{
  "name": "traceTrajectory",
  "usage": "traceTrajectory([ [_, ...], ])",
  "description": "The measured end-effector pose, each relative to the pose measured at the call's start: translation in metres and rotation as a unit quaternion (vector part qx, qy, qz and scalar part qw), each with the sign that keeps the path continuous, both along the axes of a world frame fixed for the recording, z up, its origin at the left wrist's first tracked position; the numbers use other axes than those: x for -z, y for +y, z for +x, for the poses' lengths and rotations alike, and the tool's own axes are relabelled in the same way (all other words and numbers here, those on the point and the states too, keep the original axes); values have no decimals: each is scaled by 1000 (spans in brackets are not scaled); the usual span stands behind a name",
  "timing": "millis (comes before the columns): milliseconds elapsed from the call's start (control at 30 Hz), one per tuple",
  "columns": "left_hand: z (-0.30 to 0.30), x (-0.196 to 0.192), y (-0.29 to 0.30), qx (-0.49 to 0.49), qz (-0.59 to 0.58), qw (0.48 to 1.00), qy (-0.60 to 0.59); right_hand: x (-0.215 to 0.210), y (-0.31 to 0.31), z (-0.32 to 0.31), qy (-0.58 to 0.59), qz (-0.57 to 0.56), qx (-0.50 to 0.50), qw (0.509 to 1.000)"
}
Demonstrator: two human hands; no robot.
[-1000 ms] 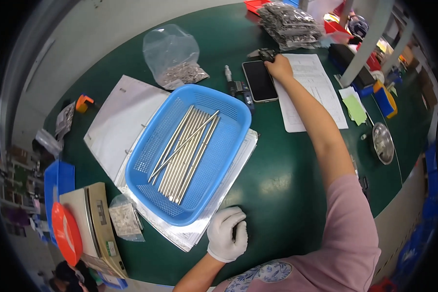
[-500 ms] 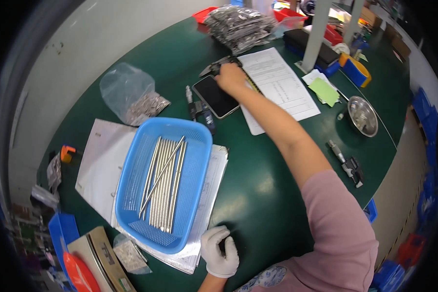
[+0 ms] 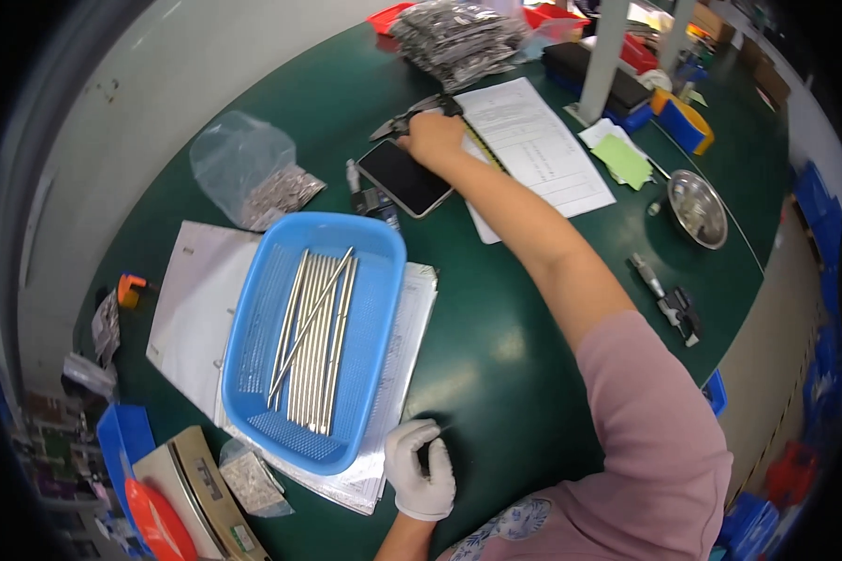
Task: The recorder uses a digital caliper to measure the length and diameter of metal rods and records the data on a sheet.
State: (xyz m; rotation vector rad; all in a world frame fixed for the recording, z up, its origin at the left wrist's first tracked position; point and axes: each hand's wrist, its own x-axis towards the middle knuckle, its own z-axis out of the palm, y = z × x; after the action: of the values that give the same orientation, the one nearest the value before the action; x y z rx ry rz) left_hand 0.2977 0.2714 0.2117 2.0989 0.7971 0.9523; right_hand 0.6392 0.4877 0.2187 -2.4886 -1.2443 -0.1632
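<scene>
My bare right hand (image 3: 436, 140) reaches far across the table and closes over a dark digital caliper (image 3: 404, 122); the fingertips are partly hidden beneath the hand. Just below that hand lies a black-screened phone (image 3: 405, 178). In a white glove, my left hand (image 3: 421, 472) rests at the near edge, its fingers loosely curved with a gap to the thumb and nothing visible between them. Left of it, a blue plastic basket (image 3: 369, 374) stands on a binder of papers (image 3: 196, 318). Several thin metal rods (image 3: 313, 346) lie in the basket, one crossing the others.
A micrometer (image 3: 370, 201) lies behind the basket, another micrometer (image 3: 666, 301) at the right. Printed sheets (image 3: 543, 154), a metal bowl (image 3: 723, 224) and a pile of bagged parts (image 3: 458, 42) are farther back. A clear bag of small parts (image 3: 243, 164) and a scale (image 3: 182, 486) are leftward.
The view has shifted slightly. My right hand has moved a little farther left over the caliper. My left hand keeps nearly the same pose beside the basket.
</scene>
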Motion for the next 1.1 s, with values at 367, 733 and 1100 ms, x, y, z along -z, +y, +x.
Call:
traceTrajectory([
  [367, 2, 7, -2, -9, -23, 1000, -16, -44, -129, 103, 128, -94, 265, 951],
  [733, 7, 0, -10, -15, -96, 995, -33, -29, -125, 134, 216, -29, 199, 955],
  [1100, 4, 4, -3, -8, -58, 998, -25, -84, -70, 76, -109, -22, 139, 984],
])
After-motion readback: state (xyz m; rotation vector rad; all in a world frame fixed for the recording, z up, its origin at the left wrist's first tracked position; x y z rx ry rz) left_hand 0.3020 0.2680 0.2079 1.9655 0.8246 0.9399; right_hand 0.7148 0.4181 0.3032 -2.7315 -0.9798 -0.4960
